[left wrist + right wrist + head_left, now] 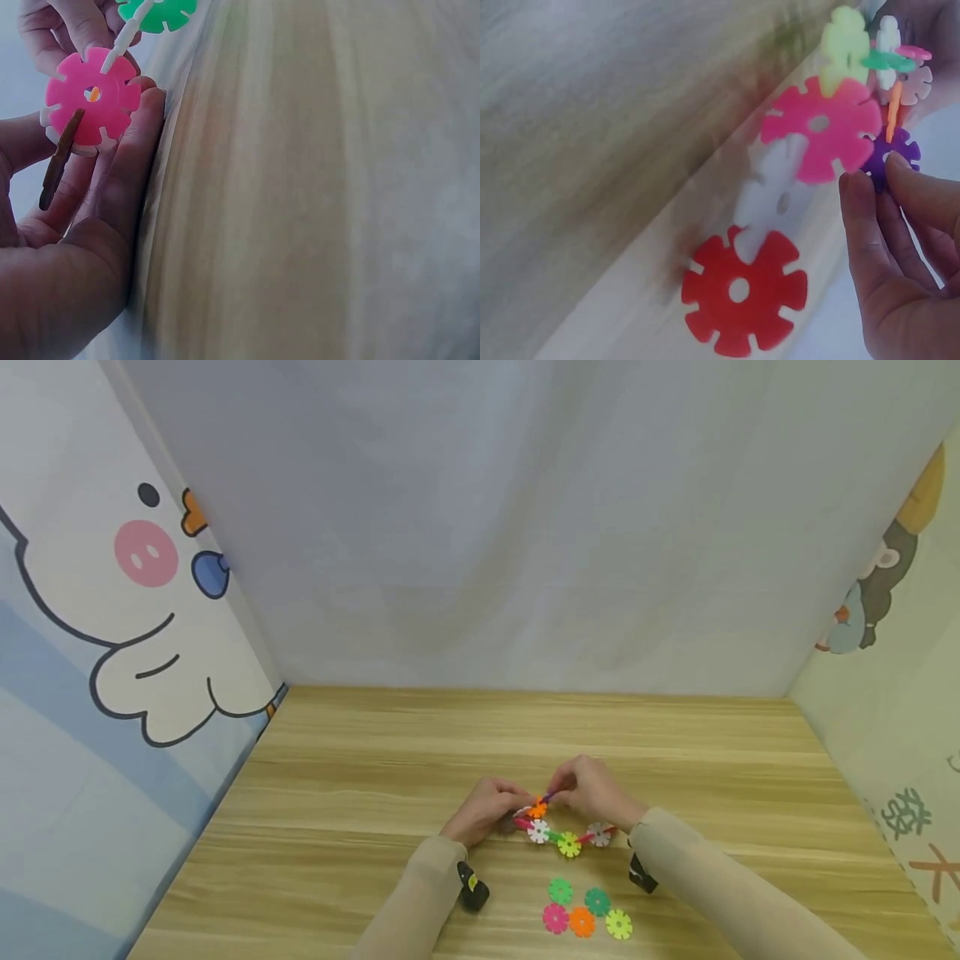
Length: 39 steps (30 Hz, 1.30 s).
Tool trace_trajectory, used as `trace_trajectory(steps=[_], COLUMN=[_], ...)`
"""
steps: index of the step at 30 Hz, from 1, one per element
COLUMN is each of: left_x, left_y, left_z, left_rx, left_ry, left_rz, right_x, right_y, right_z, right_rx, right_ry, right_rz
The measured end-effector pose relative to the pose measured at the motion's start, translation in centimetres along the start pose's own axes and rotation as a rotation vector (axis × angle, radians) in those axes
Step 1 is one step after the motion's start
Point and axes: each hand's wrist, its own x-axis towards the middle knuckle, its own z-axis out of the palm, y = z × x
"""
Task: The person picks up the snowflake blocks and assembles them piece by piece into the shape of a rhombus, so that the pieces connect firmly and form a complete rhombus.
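A chain of notched plastic snowflake discs hangs between my two hands just above the table in the head view. My left hand (483,810) holds its left end. In the left wrist view, a pink disc (71,94) and an edge-on brown disc (58,165) sit close to those fingers. Between thumb and fingers, my right hand (594,789) pinches a purple disc (908,148), which touches the orange disc (537,810). White and yellow discs (569,845) loop below. At the other end hangs a red disc (705,300).
Several loose discs lie on the wood-grain table (337,860) nearer the body: a light green disc (560,891), a teal disc (597,902), a pink one, an orange disc (582,922) and a yellow-green disc (619,924). A pale curtain (480,527) stands behind the table.
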Motion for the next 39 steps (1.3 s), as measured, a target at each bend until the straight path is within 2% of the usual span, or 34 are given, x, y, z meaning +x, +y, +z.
trace_trajectory(steps=[12, 17, 25, 39], left_x=[-0.3, -0.2, -0.2, -0.2], left_y=[0.1, 0.1, 0.0, 0.1], left_z=[0.1, 0.2, 0.3, 0.2], left_rx=[0.006, 0.005, 0.009, 0.011], left_ry=[0.012, 0.017, 0.026, 0.024], left_rz=[0.029, 0.026, 0.021, 0.003], right_x=[-0.6, -1.3, -2.7, -5.2], right_y=[0.3, 0.3, 0.6, 1.2], right_z=[-0.2, -0.8, -1.6, -1.4], right_rx=[0.021, 0.025, 0.05, 0.002], right_ry=[0.063, 0.076, 0.042, -0.013], right_rz=[-0.035, -0.093, -0.167, -0.19])
